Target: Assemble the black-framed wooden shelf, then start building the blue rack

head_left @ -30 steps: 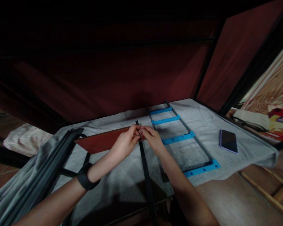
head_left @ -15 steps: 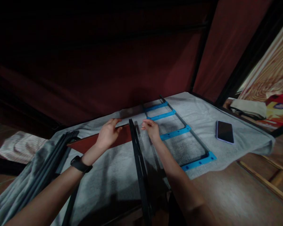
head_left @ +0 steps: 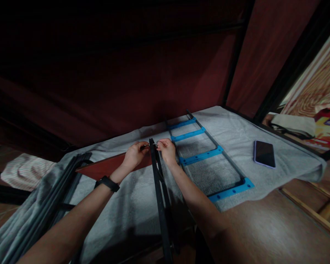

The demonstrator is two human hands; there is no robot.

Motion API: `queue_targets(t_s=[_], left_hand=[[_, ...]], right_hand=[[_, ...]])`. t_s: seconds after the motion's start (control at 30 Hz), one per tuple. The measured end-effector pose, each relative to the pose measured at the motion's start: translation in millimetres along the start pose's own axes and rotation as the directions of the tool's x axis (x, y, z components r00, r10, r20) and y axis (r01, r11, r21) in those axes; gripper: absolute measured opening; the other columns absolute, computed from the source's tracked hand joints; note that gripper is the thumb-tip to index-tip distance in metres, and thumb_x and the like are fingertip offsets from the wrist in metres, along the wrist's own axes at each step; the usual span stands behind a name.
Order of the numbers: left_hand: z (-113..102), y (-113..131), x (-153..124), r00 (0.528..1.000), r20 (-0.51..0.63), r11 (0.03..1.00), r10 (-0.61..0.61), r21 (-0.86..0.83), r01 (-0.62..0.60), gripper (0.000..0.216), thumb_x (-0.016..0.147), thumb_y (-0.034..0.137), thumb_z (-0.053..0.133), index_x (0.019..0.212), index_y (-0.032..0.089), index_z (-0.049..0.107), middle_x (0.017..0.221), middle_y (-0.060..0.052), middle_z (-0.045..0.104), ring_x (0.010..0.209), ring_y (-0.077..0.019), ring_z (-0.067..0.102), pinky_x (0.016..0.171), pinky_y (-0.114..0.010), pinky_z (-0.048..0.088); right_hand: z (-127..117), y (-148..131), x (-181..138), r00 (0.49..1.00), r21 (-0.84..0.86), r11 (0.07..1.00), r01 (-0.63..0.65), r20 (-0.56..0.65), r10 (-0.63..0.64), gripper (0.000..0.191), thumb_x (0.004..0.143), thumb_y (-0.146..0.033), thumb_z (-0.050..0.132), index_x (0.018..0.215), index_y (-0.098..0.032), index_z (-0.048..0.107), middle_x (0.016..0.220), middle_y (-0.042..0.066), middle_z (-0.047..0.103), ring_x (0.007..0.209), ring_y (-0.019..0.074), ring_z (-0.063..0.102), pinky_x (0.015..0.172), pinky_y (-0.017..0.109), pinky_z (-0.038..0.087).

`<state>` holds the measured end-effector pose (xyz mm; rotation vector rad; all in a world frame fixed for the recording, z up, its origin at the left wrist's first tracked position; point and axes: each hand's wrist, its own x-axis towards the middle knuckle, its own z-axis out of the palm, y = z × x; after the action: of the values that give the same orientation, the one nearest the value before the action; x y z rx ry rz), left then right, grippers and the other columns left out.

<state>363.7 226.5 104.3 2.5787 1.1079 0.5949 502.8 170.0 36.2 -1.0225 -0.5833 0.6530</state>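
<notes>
- Black bar (head_left: 159, 190) runs near to far, its far end between the hands.
- Left hand (head_left: 135, 154) and right hand (head_left: 167, 150), equally close, pinch a metal pin (head_left: 154, 144) there.

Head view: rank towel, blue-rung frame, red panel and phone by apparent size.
1. towel, clearly largest
2. frame
3. red panel; its right end is covered by the left hand, so the gap to the frame is unsure
4. phone, clearly smallest
</notes>
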Motion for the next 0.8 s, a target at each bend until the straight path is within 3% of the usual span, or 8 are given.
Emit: queue_targets(t_s=[0.23, 0.4, 0.63, 0.8], left_hand=[[6, -9, 4, 0.998, -0.012, 0.995, 0.059, -0.075, -0.060, 0.023, 0.086, 0.025, 0.056, 0.099, 0.019, 0.073, 0.096, -0.008, 0.070, 0.090, -0.0239, 0.063, 0.086, -0.037, 0.048], [10, -17, 10, 0.998, 0.033, 0.988, 0.053, -0.149, -0.047, 0.021, 0.084, 0.028, 0.057, 0.094, 0.019, 0.073, 0.090, -0.005, 0.070, 0.084, -0.0214, 0.063, 0.081, -0.033, 0.049], [5, -17, 16, 0.985, 0.164, 0.960, 0.049, -0.281, -0.001, 0.019, 0.081, 0.028, 0.058, 0.088, 0.016, 0.071, 0.082, -0.004, 0.069, 0.077, -0.0193, 0.062, 0.074, -0.030, 0.049], [3, -12, 15, 0.988, 0.150, 0.938, 0.025, -0.345, 0.028, 0.016, 0.077, 0.030, 0.063, 0.082, 0.016, 0.071, 0.077, -0.002, 0.068, 0.074, -0.0187, 0.062, 0.071, -0.030, 0.051]], right_hand=[[0, 5, 2, 1.000, -0.017, 1.000, -0.022, 0.009, 0.023, 0.011, 0.080, -0.029, 0.061, 0.084, -0.020, 0.061, 0.079, 0.000, 0.066, 0.071, 0.0135, 0.066, 0.065, 0.026, 0.058], [3, 12, 4, 0.993, -0.092, 0.995, 0.047, 0.112, -0.037, 0.011, 0.079, -0.030, 0.062, 0.085, -0.021, 0.062, 0.081, 0.000, 0.069, 0.075, 0.0161, 0.068, 0.066, 0.027, 0.058], [7, 16, 7, 0.995, -0.044, 0.999, -0.014, 0.100, 0.019, 0.017, 0.078, -0.033, 0.064, 0.085, -0.019, 0.067, 0.079, 0.001, 0.070, 0.068, 0.0157, 0.068, 0.065, 0.028, 0.059], [8, 17, 8, 0.994, -0.103, 0.994, 0.027, 0.104, -0.016, 0.019, 0.080, -0.035, 0.062, 0.086, -0.018, 0.068, 0.082, 0.003, 0.072, 0.069, 0.0165, 0.069, 0.065, 0.027, 0.058]])
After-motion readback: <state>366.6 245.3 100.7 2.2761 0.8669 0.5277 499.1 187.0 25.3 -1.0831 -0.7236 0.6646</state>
